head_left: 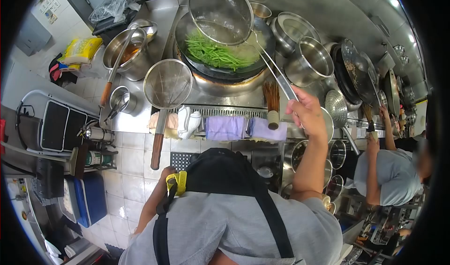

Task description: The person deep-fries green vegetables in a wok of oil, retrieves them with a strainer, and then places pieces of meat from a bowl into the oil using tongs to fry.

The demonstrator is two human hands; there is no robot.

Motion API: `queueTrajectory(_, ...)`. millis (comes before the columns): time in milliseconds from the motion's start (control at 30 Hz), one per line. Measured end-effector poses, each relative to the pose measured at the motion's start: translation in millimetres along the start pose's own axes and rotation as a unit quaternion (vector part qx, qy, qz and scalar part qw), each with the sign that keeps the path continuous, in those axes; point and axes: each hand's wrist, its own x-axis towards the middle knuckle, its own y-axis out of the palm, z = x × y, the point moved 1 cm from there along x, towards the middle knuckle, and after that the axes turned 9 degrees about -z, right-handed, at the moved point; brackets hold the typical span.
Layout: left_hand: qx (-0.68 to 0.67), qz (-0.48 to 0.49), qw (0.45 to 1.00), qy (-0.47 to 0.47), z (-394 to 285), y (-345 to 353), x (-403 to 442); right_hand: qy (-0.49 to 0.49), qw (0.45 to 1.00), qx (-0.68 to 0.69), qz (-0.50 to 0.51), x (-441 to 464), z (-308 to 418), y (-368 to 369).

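My right hand (307, 112) is closed round the metal handle of a large round mesh strainer (220, 14). The strainer is raised over the far side of a wok (180, 35), in which long green vegetable stems (213, 52) lie in steaming liquid. Down by my waist is my left hand (167, 172), beside a yellow band on a black strap; its fingers are hidden. A second mesh strainer (168, 84) with a wooden handle rests near the wok's left front. A bamboo brush (272, 105) stands just left of my right hand.
Left of the wok is a steel pot (126, 54) with a ladle, and a small steel cup (123, 99). Folded purple cloths (225, 127) line the stove's front edge. More pots (309, 61) stand right. A co-worker (389, 173) works at another wok farther right.
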Motion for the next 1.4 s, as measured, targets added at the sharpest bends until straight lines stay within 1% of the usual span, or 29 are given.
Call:
queueTrajectory(100,0.007,0.004,0.998,-0.066,-9.0,-5.5,-10.3,-0.011,1.0,-0.024,-0.017,-10.6,14.8,-4.2)
queueTrajectory(200,-0.035,-0.014,0.992,-0.124,-11.3,-4.6,-19.1,-0.026,0.999,-0.042,-0.014,-18.5,16.6,-16.7)
queueTrajectory(267,-0.042,-0.015,0.99,-0.137,-11.4,-2.1,-23.5,-0.036,0.997,-0.067,0.0,-18.4,11.2,-22.5)
queueTrajectory(367,-0.068,-0.017,0.988,-0.141,-8.7,3.7,-29.0,-0.13,0.962,-0.241,0.021,-5.4,-14.8,-11.9)
queueTrajectory(400,-0.079,-0.018,0.987,-0.138,-7.1,5.6,-28.8,-0.138,0.963,-0.233,0.01,-1.4,-19.7,-2.7)
queueTrajectory(467,-0.069,0.018,0.993,-0.094,1.1,7.0,-22.6,-0.153,0.964,-0.218,-0.013,5.3,-25.8,21.2)
queueTrajectory(500,-0.064,0.036,0.995,-0.072,0.0,4.7,-21.5,-0.145,0.968,-0.205,-0.023,8.5,-28.7,24.8)
queueTrajectory(600,-0.073,-0.015,0.995,-0.059,-7.5,-10.3,-25.7,-0.113,0.983,-0.142,-0.039,12.1,-28.6,32.9)
queueTrajectory(667,-0.08,-0.047,0.994,-0.052,-33.4,-26.9,-35.0,-0.073,0.994,-0.076,-0.037,2.1,-17.3,33.0)
queueTrajectory(700,-0.085,-0.063,0.993,-0.05,-50.0,-34.3,-41.0,-0.064,0.995,-0.07,-0.026,-0.7,-17.1,30.6)
queueTrajectory(733,-0.045,-0.061,0.988,-0.136,-65.2,-39.1,-46.6,-0.056,0.996,-0.065,-0.014,-2.5,-17.5,24.6)
queueTrajectory(800,-0.065,-0.041,0.985,-0.154,-75.7,-43.0,-50.4,-0.038,0.996,-0.078,0.011,-0.2,-21.5,15.0)
queueTrajectory(833,-0.074,-0.031,0.984,-0.162,-62.8,-37.8,-49.0,-0.026,0.995,-0.094,0.023,2.8,-27.9,11.2)
queueTrajectory(867,-0.074,-0.027,0.985,-0.153,-52.2,-30.4,-46.5,-0.014,0.993,-0.111,0.034,5.6,-33.3,10.6)
queueTrajectory(933,-0.07,-0.016,0.989,-0.132,-0.8,2.7,-33.9,-0.042,0.994,-0.098,0.013,8.1,-38.0,19.7)
queueTrajectory(967,-0.067,-0.011,0.989,-0.129,8.7,9.6,-33.7,-0.055,0.994,-0.092,0.001,8.0,-39.1,21.5)
queueTrajectory(1067,-0.07,-0.016,0.988,-0.138,10.2,6.7,-32.3,-0.052,0.993,-0.104,-0.025,8.5,-34.3,14.2)
queueTrajectory(1167,-0.071,-0.031,0.984,-0.16,7.4,3.0,-28.4,-0.041,0.997,-0.069,-0.007,-0.2,-25.8,-10.3)
queueTrajectory(1200,-0.076,-0.038,0.984,-0.154,5.4,0.5,-26.1,-0.036,0.995,-0.093,-0.004,-2.6,-26.8,-19.1)
queueTrajectory(1233,-0.089,-0.046,0.986,-0.137,-2.3,-4.7,-26.7,-0.031,0.993,-0.116,0.0,-4.7,-28.2,-28.0)
queueTrajectory(1267,-0.122,-0.053,0.989,-0.066,-18.9,-20.8,-33.8,-0.026,0.99,-0.14,0.003,-5.4,-29.5,-34.9)
queueTrajectory(1367,-0.1,-0.043,0.994,-0.026,-21.4,-21.0,-26.6,-0.072,0.981,-0.182,-0.01,0.4,-54.3,-45.5)
queueTrajectory(1400,-0.103,-0.035,0.993,-0.038,-24.9,-22.3,-24.9,-0.088,0.977,-0.194,-0.015,1.0,-58.0,-48.2)
